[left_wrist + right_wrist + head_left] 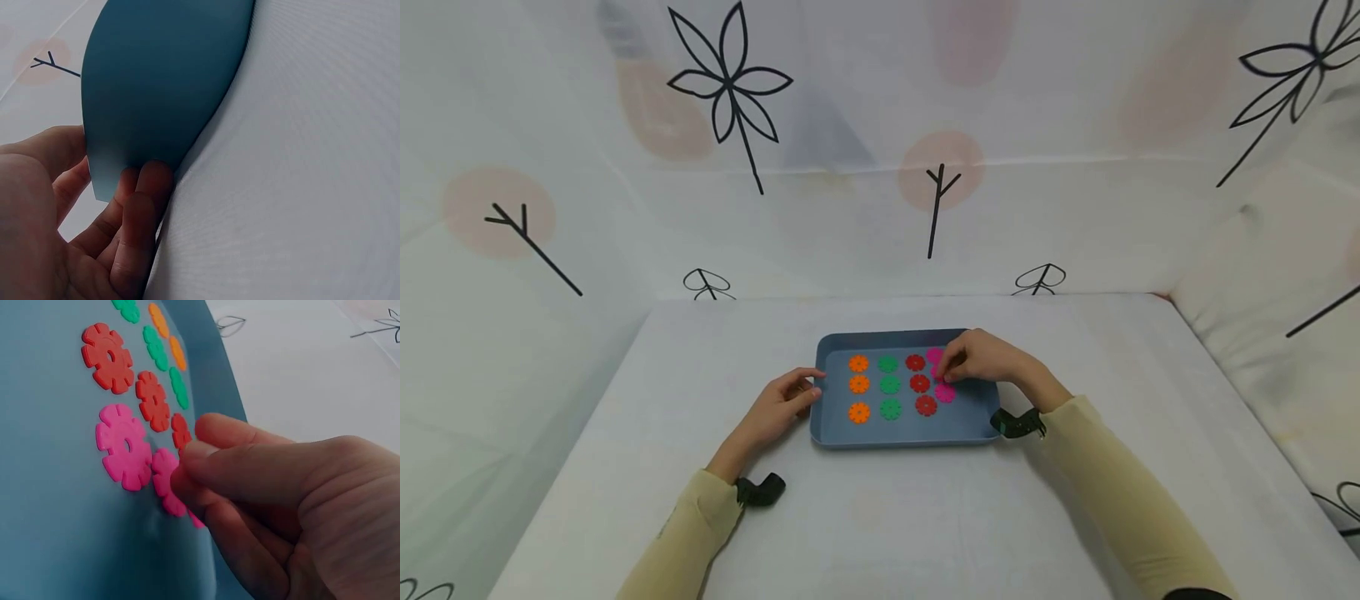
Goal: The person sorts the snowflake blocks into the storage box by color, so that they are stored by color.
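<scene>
A blue-grey tray [880,435] holds flower-shaped plastic discs in columns of three: orange discs [859,384], green discs [890,384], red discs [919,383] and pink discs. My left hand [777,407] grips the tray's left rim, one finger over the edge and others against the outer wall [162,75]. At the right end, my right hand [981,357] has its thumb and fingertips together at the edge of the middle pink disc [165,478], partly covering it. The near pink disc [125,447] lies flat, apart from the fingers. The far pink disc [935,355] is beyond the hand.
The tray rests on a white-covered table [880,525]. Behind it hangs a pale cloth backdrop [850,233] with printed leaves and twigs. A dark wrist camera [1018,422] on the right arm overlaps the tray's near right corner.
</scene>
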Action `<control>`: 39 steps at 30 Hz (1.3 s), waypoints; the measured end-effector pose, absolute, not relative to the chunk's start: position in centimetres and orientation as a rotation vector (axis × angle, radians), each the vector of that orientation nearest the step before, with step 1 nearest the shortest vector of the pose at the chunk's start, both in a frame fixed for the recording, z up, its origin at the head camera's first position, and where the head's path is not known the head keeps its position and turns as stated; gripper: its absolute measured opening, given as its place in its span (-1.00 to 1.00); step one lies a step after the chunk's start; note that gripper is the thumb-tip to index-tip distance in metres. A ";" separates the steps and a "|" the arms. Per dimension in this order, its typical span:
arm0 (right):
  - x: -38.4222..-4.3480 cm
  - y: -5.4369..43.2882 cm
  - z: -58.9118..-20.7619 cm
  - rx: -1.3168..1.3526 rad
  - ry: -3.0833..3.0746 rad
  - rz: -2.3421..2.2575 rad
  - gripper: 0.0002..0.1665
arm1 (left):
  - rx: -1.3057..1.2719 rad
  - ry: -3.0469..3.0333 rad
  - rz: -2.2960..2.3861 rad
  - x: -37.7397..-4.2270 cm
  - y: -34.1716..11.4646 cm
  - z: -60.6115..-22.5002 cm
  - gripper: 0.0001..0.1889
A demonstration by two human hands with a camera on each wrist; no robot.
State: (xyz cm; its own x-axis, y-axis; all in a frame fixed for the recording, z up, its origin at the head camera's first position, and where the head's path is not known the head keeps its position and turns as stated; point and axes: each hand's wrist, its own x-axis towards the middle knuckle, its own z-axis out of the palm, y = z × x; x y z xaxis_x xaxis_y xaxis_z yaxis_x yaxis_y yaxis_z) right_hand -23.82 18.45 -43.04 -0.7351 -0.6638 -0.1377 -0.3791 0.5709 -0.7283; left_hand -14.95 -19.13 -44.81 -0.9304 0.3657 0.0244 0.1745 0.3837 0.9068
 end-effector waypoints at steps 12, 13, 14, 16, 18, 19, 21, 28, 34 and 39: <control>-23.4 19.8 -42.0 -0.842 2.339 -1.228 -0.82 | 0.477 2.466 1.573 -15.0 -19.2 -44.5 -0.64; -23.3 20.1 -41.9 -0.837 2.351 -1.244 -0.81 | 0.472 2.468 1.571 -14.9 -19.2 -44.5 -0.64; -23.2 20.5 -41.9 -0.824 2.367 -1.258 -0.80 | 0.467 2.467 1.567 -14.9 -19.2 -44.5 -0.64; -23.0 21.4 -41.8 -0.794 2.413 -1.278 -0.78 | 0.458 2.465 1.565 -14.9 -19.2 -44.5 -0.64; -22.8 22.6 -41.9 -0.742 2.464 -1.290 -0.77 | 0.452 2.465 1.563 -14.8 -19.2 -44.5 -0.64; -22.8 23.3 -42.0 -0.715 2.485 -1.291 -0.76 | 0.451 2.465 1.564 -14.8 -19.2 -44.5 -0.64; -22.6 24.7 -42.1 -0.664 2.524 -1.270 -0.75 | 0.445 2.465 1.566 -14.8 -19.2 -44.5 -0.64; -20.9 29.8 -42.8 -0.532 2.551 -1.160 -0.71 | 0.425 2.455 1.569 -14.8 -19.0 -44.4 -0.64; -19.3 33.2 -43.6 -0.498 2.559 -1.006 -0.78 | 0.422 2.450 1.562 -14.9 -18.9 -44.4 -0.64; -18.4 34.8 -44.0 -0.487 2.523 -0.966 -0.69 | 0.419 2.455 1.571 -14.9 -18.9 -44.5 -0.64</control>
State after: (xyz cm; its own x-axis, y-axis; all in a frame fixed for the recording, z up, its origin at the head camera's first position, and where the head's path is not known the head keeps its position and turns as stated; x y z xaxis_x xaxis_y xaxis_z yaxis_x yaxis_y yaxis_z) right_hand -18.43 34.85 -43.99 -0.8622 -0.4490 -0.2345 -0.1776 0.7014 -0.6903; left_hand -14.90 -18.89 -44.45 -0.9406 0.3393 -0.0124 0.1309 0.3959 0.9089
